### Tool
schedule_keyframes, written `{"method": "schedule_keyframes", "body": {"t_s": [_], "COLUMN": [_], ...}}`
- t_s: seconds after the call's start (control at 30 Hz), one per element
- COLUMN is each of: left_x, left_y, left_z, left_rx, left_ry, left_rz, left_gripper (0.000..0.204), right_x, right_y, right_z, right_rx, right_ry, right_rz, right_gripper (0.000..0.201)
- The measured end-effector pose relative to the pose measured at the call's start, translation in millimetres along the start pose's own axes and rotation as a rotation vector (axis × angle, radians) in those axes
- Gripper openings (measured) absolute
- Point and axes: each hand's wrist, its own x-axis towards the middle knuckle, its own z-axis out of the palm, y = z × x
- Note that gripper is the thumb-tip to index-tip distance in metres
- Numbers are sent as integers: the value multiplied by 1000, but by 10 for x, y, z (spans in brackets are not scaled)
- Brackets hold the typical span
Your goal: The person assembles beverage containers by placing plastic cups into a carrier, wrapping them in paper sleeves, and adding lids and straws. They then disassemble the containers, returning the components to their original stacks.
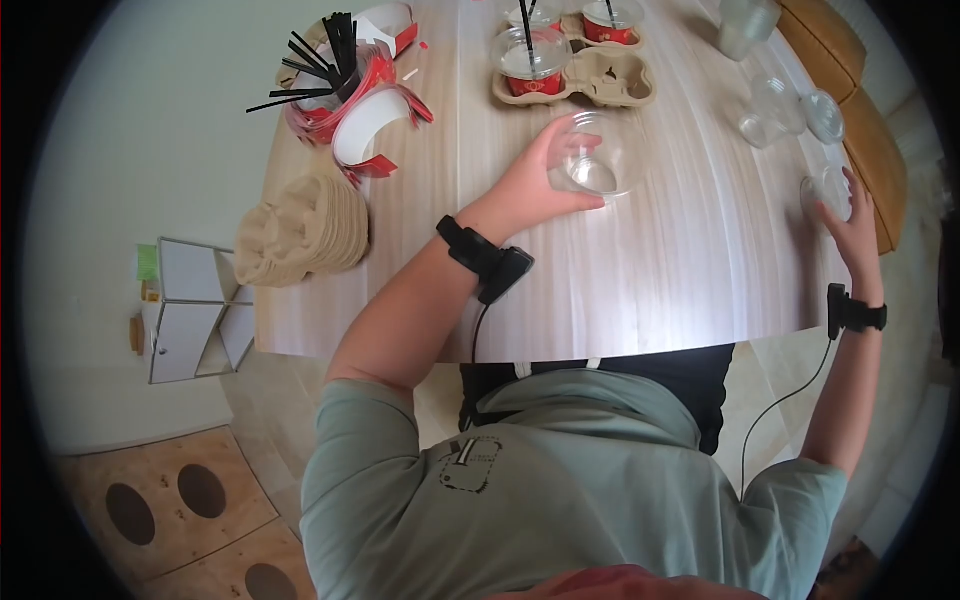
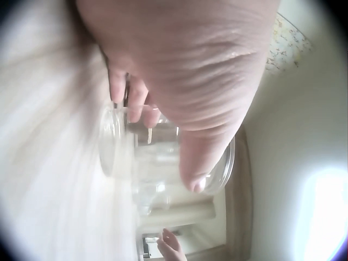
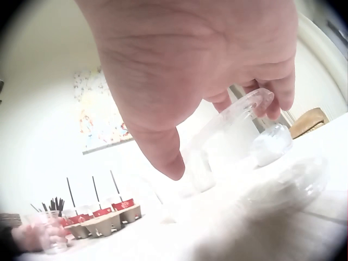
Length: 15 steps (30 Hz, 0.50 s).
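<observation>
My left hand (image 1: pixel 540 178) grips a clear plastic cup (image 1: pixel 612 160) over the table's middle, thumb on the near side and fingers on the far side. In the left wrist view the clear cup (image 2: pixel 157 163) stands on the table between the left thumb and fingers. At the right edge, my right hand (image 1: pixel 853 232) holds a clear lid (image 1: pixel 836 192). The right wrist view shows the lid (image 3: pixel 228 118) tilted between thumb and fingers, with another clear piece (image 3: pixel 288 185) on the table beneath.
A cardboard carrier (image 1: pixel 610 82) holds red-sleeved cups with lids and black straws. Stacked carriers (image 1: pixel 312 232), red-and-white sleeves (image 1: pixel 362 130) and black straws (image 1: pixel 341 50) stand at the left. Clear lids (image 1: pixel 823 116) and stacked clear cups (image 1: pixel 747 25) lie at the right.
</observation>
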Motion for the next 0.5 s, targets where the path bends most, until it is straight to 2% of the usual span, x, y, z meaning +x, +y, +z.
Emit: {"method": "schedule_keyframes", "body": {"t_s": [0.1, 0.2, 0.27, 0.5], "left_x": [6, 10, 9, -3], "left_y": [35, 7, 59, 64], "left_z": [12, 21, 32, 24], "left_rx": [-33, -68, -88, -145], "left_ry": [-28, -23, -24, -33], "left_rz": [-12, -19, -45, -80], "left_gripper": [93, 91, 90, 90], "right_x": [-145, -223, -267, -200], "right_y": [-409, -786, -1246, -2164], "right_z": [-229, -265, -307, 105], "right_rx": [65, 238, 288, 386], "right_ry": [-43, -56, -138, -254], "right_rz": [23, -205, -261, -589], "right_gripper": [72, 71, 71, 72]}}
